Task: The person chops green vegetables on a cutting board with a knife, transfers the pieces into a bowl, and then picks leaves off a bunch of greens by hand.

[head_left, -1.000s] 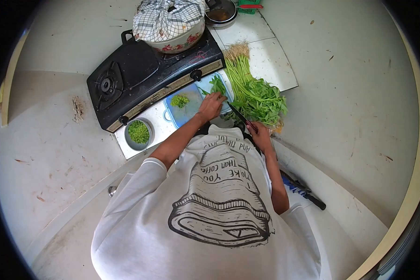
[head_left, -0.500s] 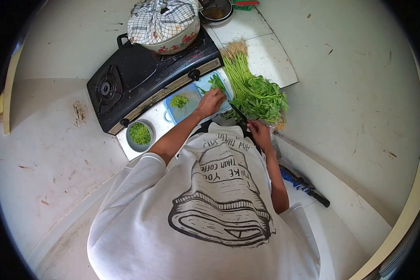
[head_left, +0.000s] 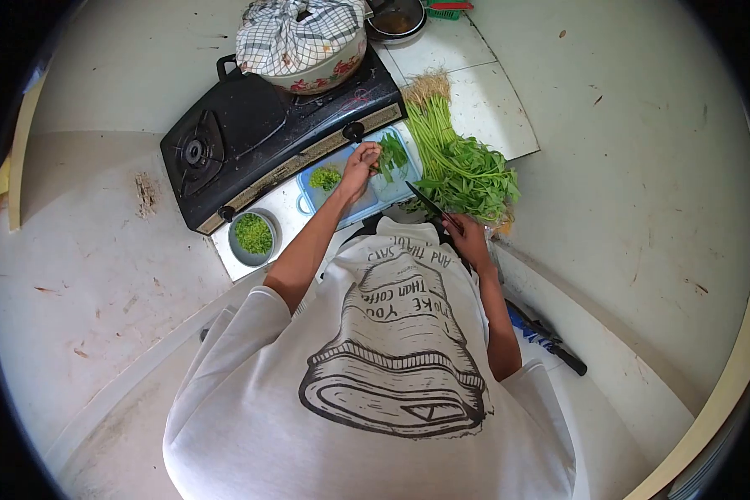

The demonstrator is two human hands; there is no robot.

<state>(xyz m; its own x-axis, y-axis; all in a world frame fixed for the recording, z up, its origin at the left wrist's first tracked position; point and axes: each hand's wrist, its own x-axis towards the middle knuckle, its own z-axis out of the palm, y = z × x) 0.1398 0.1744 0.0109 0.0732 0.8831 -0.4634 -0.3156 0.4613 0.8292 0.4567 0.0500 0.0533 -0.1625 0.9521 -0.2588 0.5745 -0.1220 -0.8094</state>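
Observation:
My left hand (head_left: 358, 173) is over the blue cutting board (head_left: 342, 200), its fingers closed on the near side of a small bunch of leafy greens (head_left: 393, 155). A small heap of chopped greens (head_left: 325, 177) lies on the board to the left of that hand. My right hand (head_left: 468, 240) grips a dark-bladed knife (head_left: 425, 200), its blade slanting up and left near the board's right edge. Beside the blade lies a large bundle of long-stemmed leafy greens (head_left: 467, 171) with the roots still on.
A black two-burner stove (head_left: 250, 150) stands behind the board, carrying a flowered pot (head_left: 329, 71) wrapped in checked cloth. A bowl of chopped greens (head_left: 252, 237) is at the front left. A pan (head_left: 396, 21) sits at the back. White tiled counter (head_left: 483, 100) runs along the right.
My left hand has moved left from the board's right edge to the near side of the small bunch. My right hand keeps the knife in nearly the same place.

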